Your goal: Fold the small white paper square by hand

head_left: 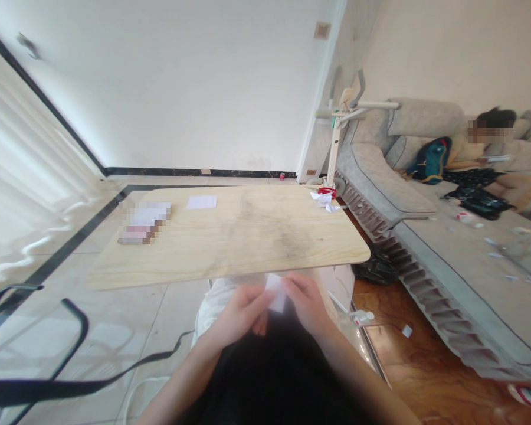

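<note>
A small piece of white paper is held between my two hands, over my lap and just in front of the table's near edge. My left hand is closed on its left side, thumb on top. The fingers of my right hand pinch its upper right edge. Slight blur hides the paper's folds. On the wooden table, a flat white sheet lies toward the far side, and folded white papers sit at the far right corner.
A pixelated stack lies at the table's left. To the right stand a grey sofa with a seated person and a white exercise frame. A black bag and white bottle are on the floor. A black strap crosses the lower left.
</note>
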A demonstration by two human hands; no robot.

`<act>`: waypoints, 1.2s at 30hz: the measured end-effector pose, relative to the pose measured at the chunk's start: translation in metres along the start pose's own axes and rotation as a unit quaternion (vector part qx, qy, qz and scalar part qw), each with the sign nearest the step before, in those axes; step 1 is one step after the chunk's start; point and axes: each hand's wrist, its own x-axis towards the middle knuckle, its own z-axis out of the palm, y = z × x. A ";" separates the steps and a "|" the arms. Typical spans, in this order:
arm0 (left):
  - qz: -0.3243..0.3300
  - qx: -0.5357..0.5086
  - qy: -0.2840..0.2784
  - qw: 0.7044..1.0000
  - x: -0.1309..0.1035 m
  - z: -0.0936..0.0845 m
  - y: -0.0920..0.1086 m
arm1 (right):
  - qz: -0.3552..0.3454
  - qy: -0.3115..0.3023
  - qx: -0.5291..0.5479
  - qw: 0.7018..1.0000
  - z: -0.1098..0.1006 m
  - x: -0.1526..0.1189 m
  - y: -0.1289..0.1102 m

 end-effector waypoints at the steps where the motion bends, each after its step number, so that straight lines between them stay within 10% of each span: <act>1: 0.003 -0.017 -0.004 1.000 0.001 0.000 -0.003 | 0.001 -0.003 -0.004 1.000 0.000 0.000 0.000; 19: -0.026 0.054 -0.040 0.997 -0.003 0.007 0.002 | -0.008 -0.089 0.002 0.996 -0.011 0.001 -0.006; 31: 0.066 0.092 0.057 0.992 0.009 0.008 0.007 | 0.021 0.064 0.052 0.996 -0.004 -0.001 -0.003; 36: 0.022 0.018 0.061 0.998 0.017 0.001 0.004 | 0.028 -0.033 0.053 0.998 -0.011 -0.004 0.005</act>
